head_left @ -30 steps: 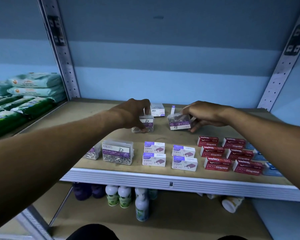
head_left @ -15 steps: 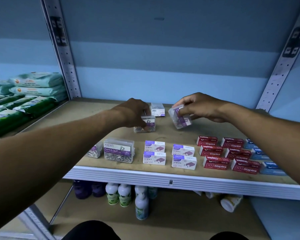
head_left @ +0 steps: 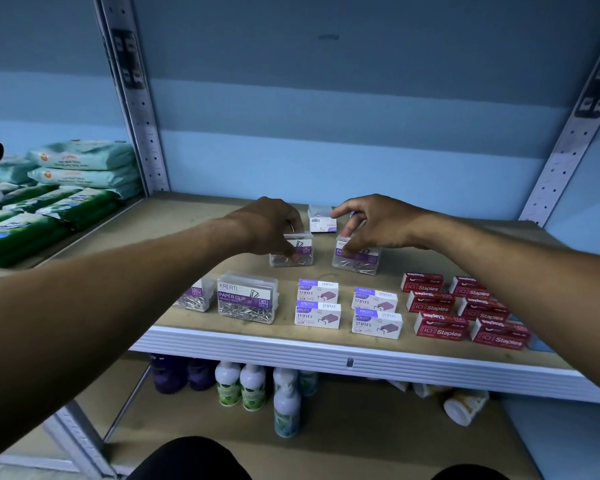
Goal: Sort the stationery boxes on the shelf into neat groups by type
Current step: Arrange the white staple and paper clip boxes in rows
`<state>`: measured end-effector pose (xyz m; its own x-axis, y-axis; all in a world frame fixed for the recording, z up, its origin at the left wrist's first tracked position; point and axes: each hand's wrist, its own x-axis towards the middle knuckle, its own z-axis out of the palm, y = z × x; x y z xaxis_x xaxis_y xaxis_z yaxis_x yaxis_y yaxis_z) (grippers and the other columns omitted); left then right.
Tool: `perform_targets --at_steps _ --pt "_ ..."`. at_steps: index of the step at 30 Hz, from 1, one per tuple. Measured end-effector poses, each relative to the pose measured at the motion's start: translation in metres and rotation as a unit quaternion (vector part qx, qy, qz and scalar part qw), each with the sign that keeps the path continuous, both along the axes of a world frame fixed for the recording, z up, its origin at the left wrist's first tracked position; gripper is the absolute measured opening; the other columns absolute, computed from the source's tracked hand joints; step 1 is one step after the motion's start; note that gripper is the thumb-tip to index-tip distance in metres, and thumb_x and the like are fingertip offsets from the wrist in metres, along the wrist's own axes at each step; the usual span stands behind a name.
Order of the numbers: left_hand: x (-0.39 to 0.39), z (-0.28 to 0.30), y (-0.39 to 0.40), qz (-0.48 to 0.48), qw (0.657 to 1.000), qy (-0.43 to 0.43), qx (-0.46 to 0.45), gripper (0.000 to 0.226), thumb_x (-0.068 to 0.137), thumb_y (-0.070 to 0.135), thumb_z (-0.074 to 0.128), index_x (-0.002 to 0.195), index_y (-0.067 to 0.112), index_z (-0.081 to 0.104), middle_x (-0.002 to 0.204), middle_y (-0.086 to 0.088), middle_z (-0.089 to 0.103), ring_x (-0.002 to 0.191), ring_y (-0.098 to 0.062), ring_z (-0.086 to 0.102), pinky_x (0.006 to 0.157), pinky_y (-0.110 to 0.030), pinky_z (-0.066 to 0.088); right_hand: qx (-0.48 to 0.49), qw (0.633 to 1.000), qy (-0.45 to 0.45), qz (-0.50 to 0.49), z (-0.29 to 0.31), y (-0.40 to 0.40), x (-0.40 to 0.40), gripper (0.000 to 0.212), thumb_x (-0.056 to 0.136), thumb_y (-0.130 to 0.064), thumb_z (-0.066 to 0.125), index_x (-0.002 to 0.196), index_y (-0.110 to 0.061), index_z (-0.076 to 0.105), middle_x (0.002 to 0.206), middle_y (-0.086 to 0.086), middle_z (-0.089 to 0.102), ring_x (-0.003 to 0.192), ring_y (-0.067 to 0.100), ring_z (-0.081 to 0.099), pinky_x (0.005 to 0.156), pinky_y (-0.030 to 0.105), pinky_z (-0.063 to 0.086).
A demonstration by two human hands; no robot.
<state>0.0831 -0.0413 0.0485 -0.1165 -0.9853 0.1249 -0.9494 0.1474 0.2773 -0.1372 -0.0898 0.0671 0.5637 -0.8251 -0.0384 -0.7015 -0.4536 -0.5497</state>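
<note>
My left hand (head_left: 269,226) grips a clear paper clip box (head_left: 297,254) standing mid-shelf. Just to its right stands a second clear paper clip box (head_left: 359,263); my right hand (head_left: 381,223) is over it, thumb and a finger on it, index finger lifted. Two more paper clip boxes (head_left: 247,299) sit at the front left. White-and-purple staples boxes (head_left: 347,308) form a two-by-two block at the front middle. Red staples boxes (head_left: 461,310) lie in rows at the front right. One white staples box (head_left: 321,220) lies behind my hands.
The wooden shelf has a white front edge (head_left: 326,348). Perforated metal uprights (head_left: 137,109) stand at both back corners. Green wipe packs (head_left: 59,202) fill the neighbouring shelf on the left. Bottles (head_left: 253,386) stand on the lower shelf. A blue box (head_left: 538,342) peeks out under my right forearm.
My right hand lifted its paper clip box, tilted it in the air, then set it down upright next to the box under my left hand. The left hand barely moved.
</note>
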Motion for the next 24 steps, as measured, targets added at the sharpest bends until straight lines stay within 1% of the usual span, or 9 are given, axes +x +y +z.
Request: perform_targets --at_steps 3,6,8,10,13,17,19,21,24 --pt "0.001 0.0 0.0 -0.003 1.0 0.01 0.006 0.038 0.072 0.034 0.083 0.107 0.025 0.069 0.111 0.007 0.067 0.099 -0.012 0.059 0.081 -0.025 0.045 -0.003 1.0 -0.003 0.001 -0.002 -0.002 0.001 0.062 0.077 -0.018 0.085 0.133 -0.024 0.059 0.101 -0.008 0.072 0.093 0.007 0.065 0.079 0.023 0.046" --pt "0.001 0.001 -0.001 -0.002 1.0 0.018 0.007 0.036 0.074 0.034 0.082 0.106 0.024 0.07 0.109 0.007 0.068 0.101 -0.013 0.062 0.087 -0.028 0.05 0.01 1.0 0.019 0.003 0.002 -0.005 -0.004 0.054 0.077 -0.026 0.085 0.127 -0.027 0.063 0.102 -0.008 0.071 0.097 0.009 0.066 0.08 0.025 0.049" --pt "0.002 0.003 -0.001 0.0 1.0 0.016 0.007 0.033 0.074 0.032 0.082 0.104 0.025 0.071 0.108 0.007 0.069 0.099 -0.014 0.062 0.087 -0.029 0.051 0.013 0.999 0.043 0.001 0.003 -0.007 -0.008 0.044 0.078 -0.026 0.085 0.119 -0.026 0.069 0.103 -0.006 0.069 0.096 0.013 0.066 0.075 0.027 0.052" --pt "0.005 0.005 0.001 0.0 1.0 0.018 0.005 0.031 0.074 0.03 0.083 0.102 0.024 0.071 0.106 0.007 0.069 0.098 -0.014 0.063 0.087 -0.03 0.051 0.014 0.999 0.049 0.0 0.003 -0.008 -0.01 0.034 0.079 -0.023 0.085 0.111 -0.024 0.073 0.098 -0.007 0.068 0.091 0.012 0.065 0.068 0.024 0.051" --pt "0.011 0.013 0.01 0.001 1.0 0.02 0.0 0.032 0.074 0.03 0.083 0.103 0.022 0.071 0.106 0.007 0.068 0.1 -0.014 0.061 0.087 -0.029 0.05 0.013 0.999 0.045 0.001 0.008 -0.003 -0.004 0.029 0.079 -0.019 0.084 0.107 -0.022 0.074 0.092 -0.01 0.069 0.085 0.009 0.065 0.064 0.022 0.05" --pt "0.03 0.026 0.027 0.005 1.0 0.012 -0.006 0.03 0.075 0.03 0.083 0.102 0.021 0.072 0.105 0.006 0.069 0.1 -0.014 0.061 0.088 -0.029 0.05 0.01 0.999 0.035 0.02 0.017 0.006 0.017 0.029 0.079 -0.016 0.084 0.107 -0.02 0.075 0.091 -0.007 0.071 0.087 0.012 0.067 0.072 0.03 0.059" --pt "0.042 0.032 0.035 0.009 1.0 0.009 -0.009 0.029 0.074 0.029 0.083 0.1 0.022 0.073 0.103 0.007 0.07 0.099 -0.014 0.061 0.086 -0.029 0.05 0.01 0.999 0.029 0.031 0.02 0.011 0.031 0.03 0.079 -0.016 0.084 0.107 -0.02 0.075 0.09 -0.007 0.071 0.088 0.014 0.067 0.078 0.035 0.059" --pt "0.055 0.037 0.044 0.014 1.0 0.008 -0.009 0.03 0.073 0.03 0.084 0.1 0.022 0.073 0.101 0.007 0.07 0.098 -0.013 0.061 0.084 -0.027 0.05 0.005 0.999 0.024 0.044 0.024 0.017 0.047 0.031 0.078 -0.016 0.084 0.107 -0.02 0.075 0.088 -0.008 0.07 0.088 0.015 0.067 0.079 0.037 0.059" --pt "0.07 0.041 0.055 0.016 1.0 -0.001 -0.017 0.029 0.074 0.029 0.084 0.1 0.022 0.074 0.1 0.007 0.071 0.097 -0.012 0.063 0.083 -0.027 0.05 -0.002 0.998 0.023 0.06 0.027 0.026 0.071 0.031 0.076 -0.021 0.086 0.105 -0.023 0.076 0.091 -0.006 0.074 0.094 0.025 0.072 0.082 0.044 0.059"
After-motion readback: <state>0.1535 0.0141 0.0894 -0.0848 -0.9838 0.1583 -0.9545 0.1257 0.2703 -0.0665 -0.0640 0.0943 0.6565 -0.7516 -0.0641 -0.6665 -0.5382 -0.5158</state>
